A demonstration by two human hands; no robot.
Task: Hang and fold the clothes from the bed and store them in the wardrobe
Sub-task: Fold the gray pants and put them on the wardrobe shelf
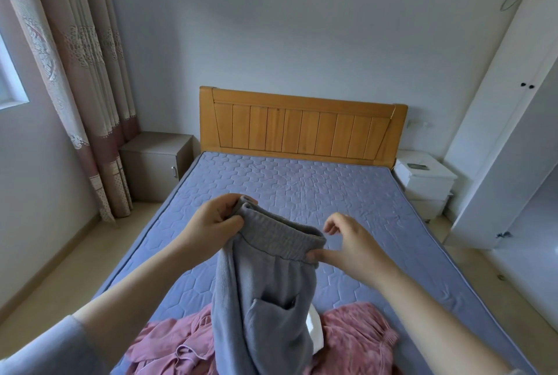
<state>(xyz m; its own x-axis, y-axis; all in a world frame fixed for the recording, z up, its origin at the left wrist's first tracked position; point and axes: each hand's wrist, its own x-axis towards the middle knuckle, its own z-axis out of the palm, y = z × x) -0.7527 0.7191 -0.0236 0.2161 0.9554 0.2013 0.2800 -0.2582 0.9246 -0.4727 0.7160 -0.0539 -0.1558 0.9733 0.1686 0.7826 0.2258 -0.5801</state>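
I hold a pair of grey knit trousers [265, 293] up over the bed [302, 187] by their elastic waistband. My left hand [211, 223] grips the left end of the waistband. At the right end my right hand [347, 244] pinches the band between thumb and a finger, its other fingers spread. The legs hang down toward me, a buttoned back pocket facing me. Beneath them lie pink clothes [356, 341] and a white piece [315, 335] at the bed's near end. The white wardrobe [513, 121] stands at the right.
The bed has a wooden headboard [302, 124] against the far wall. A grey nightstand [154, 160] stands at its left and a white one [422, 181] at its right. Curtains [75, 72] hang at the left. Floor runs along both sides of the bed.
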